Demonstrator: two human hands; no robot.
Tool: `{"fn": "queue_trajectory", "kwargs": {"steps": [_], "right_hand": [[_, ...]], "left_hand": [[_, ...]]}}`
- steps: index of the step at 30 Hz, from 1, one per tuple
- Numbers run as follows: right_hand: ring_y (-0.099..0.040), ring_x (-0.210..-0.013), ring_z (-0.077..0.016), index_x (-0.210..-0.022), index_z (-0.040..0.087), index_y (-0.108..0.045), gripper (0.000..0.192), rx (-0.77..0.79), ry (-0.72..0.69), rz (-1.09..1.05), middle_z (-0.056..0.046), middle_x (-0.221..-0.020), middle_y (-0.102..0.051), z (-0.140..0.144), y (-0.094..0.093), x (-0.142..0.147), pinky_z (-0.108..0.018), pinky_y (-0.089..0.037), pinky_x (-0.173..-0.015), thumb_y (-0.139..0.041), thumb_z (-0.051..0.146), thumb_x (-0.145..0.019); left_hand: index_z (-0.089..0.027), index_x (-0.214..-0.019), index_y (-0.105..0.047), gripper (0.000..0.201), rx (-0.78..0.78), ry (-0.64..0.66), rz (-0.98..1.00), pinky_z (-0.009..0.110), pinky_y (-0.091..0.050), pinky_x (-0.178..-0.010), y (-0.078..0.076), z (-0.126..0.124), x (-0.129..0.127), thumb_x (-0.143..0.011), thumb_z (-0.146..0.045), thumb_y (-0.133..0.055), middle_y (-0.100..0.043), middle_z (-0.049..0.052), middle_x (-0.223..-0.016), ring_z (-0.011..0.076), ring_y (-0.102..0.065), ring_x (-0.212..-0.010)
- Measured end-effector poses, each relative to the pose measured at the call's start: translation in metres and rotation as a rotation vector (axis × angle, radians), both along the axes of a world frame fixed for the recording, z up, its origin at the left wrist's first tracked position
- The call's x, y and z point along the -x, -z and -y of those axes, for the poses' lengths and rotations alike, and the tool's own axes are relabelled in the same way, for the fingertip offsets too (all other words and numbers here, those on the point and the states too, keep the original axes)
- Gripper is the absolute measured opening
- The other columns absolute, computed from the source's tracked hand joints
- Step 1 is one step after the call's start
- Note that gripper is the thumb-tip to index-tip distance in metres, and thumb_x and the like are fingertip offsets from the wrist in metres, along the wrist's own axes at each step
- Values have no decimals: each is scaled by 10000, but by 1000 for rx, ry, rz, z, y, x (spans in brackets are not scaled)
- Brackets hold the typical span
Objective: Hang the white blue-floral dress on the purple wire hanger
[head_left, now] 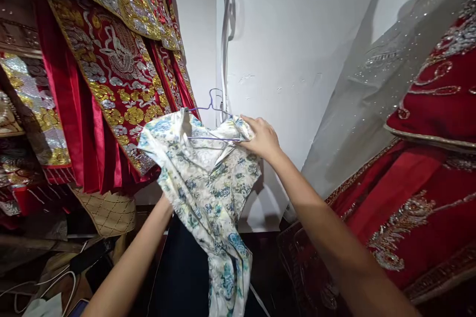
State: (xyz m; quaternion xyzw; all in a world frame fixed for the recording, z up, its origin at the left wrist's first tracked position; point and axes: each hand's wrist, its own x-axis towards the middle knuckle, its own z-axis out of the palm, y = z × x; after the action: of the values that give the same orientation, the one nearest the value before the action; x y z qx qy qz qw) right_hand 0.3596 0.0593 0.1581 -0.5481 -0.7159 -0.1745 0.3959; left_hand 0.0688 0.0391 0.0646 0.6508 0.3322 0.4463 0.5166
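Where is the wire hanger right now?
The wire hanger sits mid-frame inside the floral dress, at its neckline, with the right hand gripping the dress shoulder beside it, before the white wall.

Hands: I count two, my right hand [262,136] closed on the shoulder of the garment, my left hidden behind the cloth.
Floral dresses: one, the white and blue floral dress [208,183].
Hangers: one purple wire hanger [211,109] that I can see.
Red embroidered robes: at least two on my left [111,69], one on my right [427,158]; beyond that I cannot tell layers apart.
Sheer beaded veils: one [372,89].
White cables: a few on the floor [44,285], number unclear.
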Motion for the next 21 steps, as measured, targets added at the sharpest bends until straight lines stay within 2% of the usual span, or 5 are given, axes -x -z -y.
{"fn": "queue_trajectory", "kwargs": {"steps": [6,11,14,16,21], "right_hand": [[-531,-1193,-395,-1456,265,-527,745,-24,19,-123,-140,-1240,-605,38,50,-9,-566,-401,-1018,-699,301,-732],[-517,-1335,-286,-1285,337,-672,466,221,-556,-560,-25,-1216,-716,69,106,29,-602,-268,-1175,-419,230,-908],[-709,-1011,-309,-1231,261,-690,427,383,-786,-1071,-93,-1096,-755,92,143,50,-542,-532,-911,-452,297,-877],[-712,-757,-270,-1142,242,-697,363,325,-689,-1340,-99,-953,-754,108,168,59,-448,-567,-705,-487,322,-857],[-540,-564,-172,-845,234,-619,260,644,-581,-1175,-13,-689,-618,132,210,82,-300,-436,-538,-575,483,-907]], "left_hand": [[-311,-1306,-607,559,216,-250,285,450,-453,-1117,76,36,-16,-861,-644,-554,-639,43,-1356,283,-516,-1353],[-297,-1421,-498,669,461,-423,444,410,-440,-1126,128,60,-51,-829,-554,-678,-567,67,-1447,273,-491,-1375],[-323,-1509,-377,765,548,-465,486,387,-459,-1111,136,71,-60,-852,-645,-603,-495,63,-1511,257,-452,-1404],[-344,-1515,-365,754,518,-439,506,365,-452,-1118,135,80,-60,-860,-627,-608,-514,49,-1498,242,-441,-1413],[-312,-1475,-434,817,456,-345,438,413,-409,-1141,125,95,-58,-756,-421,-807,-584,84,-1422,285,-521,-1348]]}}
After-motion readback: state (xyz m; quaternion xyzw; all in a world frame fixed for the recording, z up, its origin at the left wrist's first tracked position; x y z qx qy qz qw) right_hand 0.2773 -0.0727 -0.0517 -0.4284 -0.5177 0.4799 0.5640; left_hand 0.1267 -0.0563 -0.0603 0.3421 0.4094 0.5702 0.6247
